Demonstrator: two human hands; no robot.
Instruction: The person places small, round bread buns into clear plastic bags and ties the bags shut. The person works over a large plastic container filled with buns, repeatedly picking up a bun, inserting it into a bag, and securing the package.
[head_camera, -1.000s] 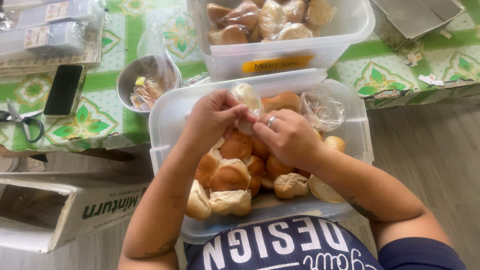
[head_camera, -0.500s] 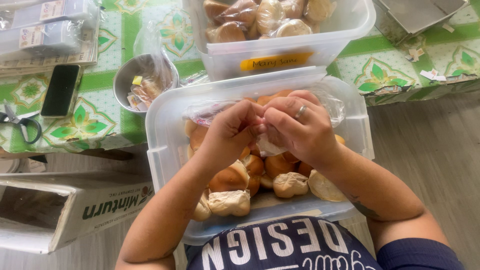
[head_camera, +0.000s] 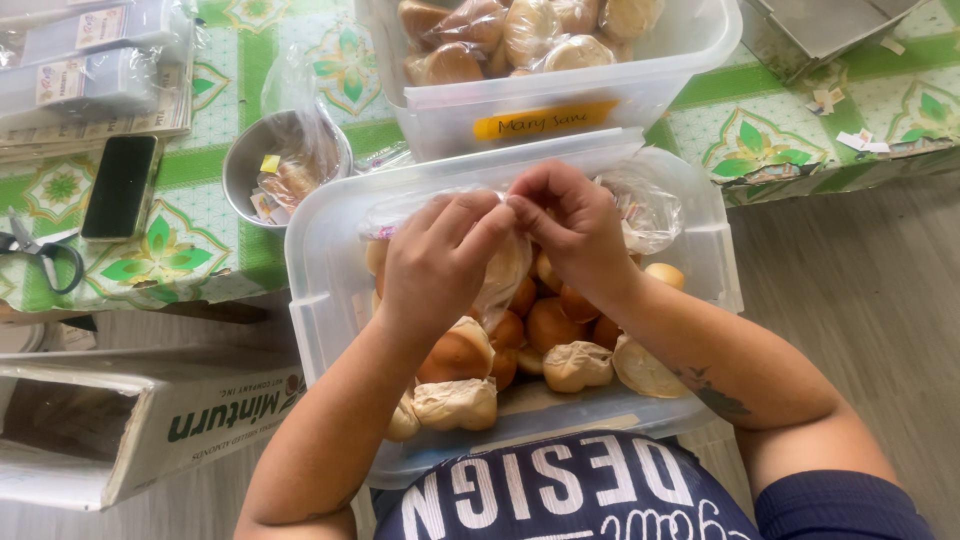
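- Hands meet above the near plastic tub (head_camera: 330, 330), which sits on the person's lap against the edge of the worktop (head_camera: 200, 250).
- Left hand (head_camera: 440, 265) is closed, fingers pinching a clear plastic bag (head_camera: 505, 270) that hangs between both hands with a bread roll inside.
- Right hand (head_camera: 575, 225) is also closed, fingertips gripping the top of the same bag just beside the left hand's fingers; a ring shows on 1 finger.
- Loose bread rolls (head_camera: 555, 325) fill the tub under the hands, brown ones in the middle and paler ones toward the near rim.
- A crumpled clear bag (head_camera: 650, 215) lies in the tub's far right corner.
- A 2nd tub (head_camera: 560, 95) stands on the worktop just beyond, holding wrapped rolls and bearing a yellow label.
- A metal bowl (head_camera: 245, 160) with paper scraps sits to the left of it, under a thin plastic bag.
- A dark phone (head_camera: 120, 185) and scissors (head_camera: 40, 250) lie further left on the green patterned cloth.
- A cardboard box (head_camera: 130, 420) lies on the floor at lower left.
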